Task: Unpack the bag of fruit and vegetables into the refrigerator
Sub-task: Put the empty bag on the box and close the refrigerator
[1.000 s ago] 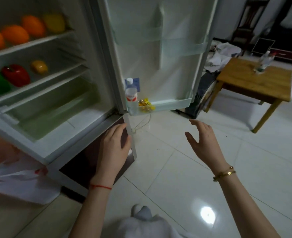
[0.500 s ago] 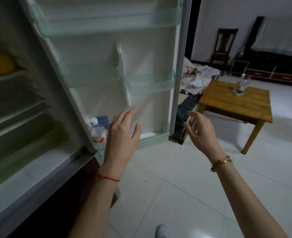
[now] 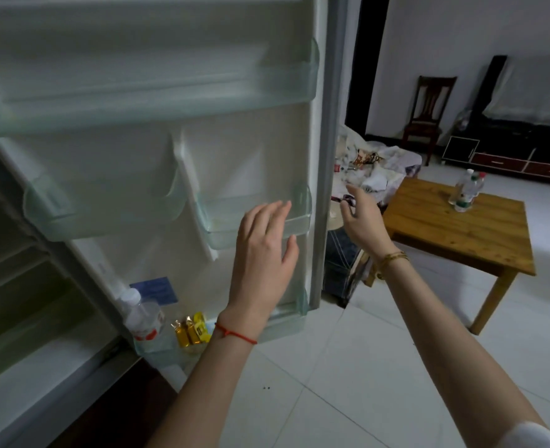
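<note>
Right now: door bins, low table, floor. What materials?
Door bins: clear greenish plastic by the look; the door liner shows through them. Low table: wood, matte, with visible grain and knots. Floor: probably glazed ceramic tile, glossy, with thin grout lines.

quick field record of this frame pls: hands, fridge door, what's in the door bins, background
left hand: open, fingers straight, raised in front of the small door bin; contact unclear
right hand: open, empty, raised beyond the door's edge
fridge door: swung open, inner side facing camera
bottom door bin: water bottle, small yellow packets
upper door bins: nothing visible inside
background: wooden table with bottles, dark chair
bag and produce: not in view
</note>
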The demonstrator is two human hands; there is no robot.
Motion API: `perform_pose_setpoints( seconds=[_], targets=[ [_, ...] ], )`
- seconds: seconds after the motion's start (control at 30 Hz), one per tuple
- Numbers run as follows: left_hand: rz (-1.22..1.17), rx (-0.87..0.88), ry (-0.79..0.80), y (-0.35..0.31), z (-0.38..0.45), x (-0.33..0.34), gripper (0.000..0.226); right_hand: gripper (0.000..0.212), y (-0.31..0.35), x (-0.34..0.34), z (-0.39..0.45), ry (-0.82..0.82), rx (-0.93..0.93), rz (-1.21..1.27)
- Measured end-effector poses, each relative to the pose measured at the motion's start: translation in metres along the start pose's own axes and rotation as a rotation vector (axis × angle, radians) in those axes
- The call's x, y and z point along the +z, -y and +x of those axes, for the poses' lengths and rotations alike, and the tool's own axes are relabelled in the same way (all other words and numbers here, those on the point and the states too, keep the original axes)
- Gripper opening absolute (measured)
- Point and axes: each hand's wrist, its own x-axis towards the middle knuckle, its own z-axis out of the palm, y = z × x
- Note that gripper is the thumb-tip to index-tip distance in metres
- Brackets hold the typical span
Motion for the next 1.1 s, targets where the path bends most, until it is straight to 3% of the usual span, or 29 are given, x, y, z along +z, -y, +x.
perform_pose_setpoints(
  seconds=[0.3, 0.53, 0.9, 1.1],
  targets=[
    [0.112, -0.110, 0.050, -0.023, 0.011, 0.033, 0.043, 0.039, 0.001, 0.003, 0.048, 0.083, -0.058, 0.152],
    [0.149, -0.213, -0.006, -0.042, 0.010, 0.045, 0.035, 0.037, -0.010, 0.004, 0.053, 0.163, -0.125, 0.263],
    [0.158, -0.222, -0.229, -0.105, -0.022, 0.054, 0.040, 0.040, -0.034, -0.023, 0.007, 0.231, -0.276, 0.325],
    [0.145, -0.290, -0.160, -0.143, -0.059, 0.057, 0.043, 0.037, -0.041, -0.039, -0.045, 0.247, -0.352, 0.353]
  ],
)
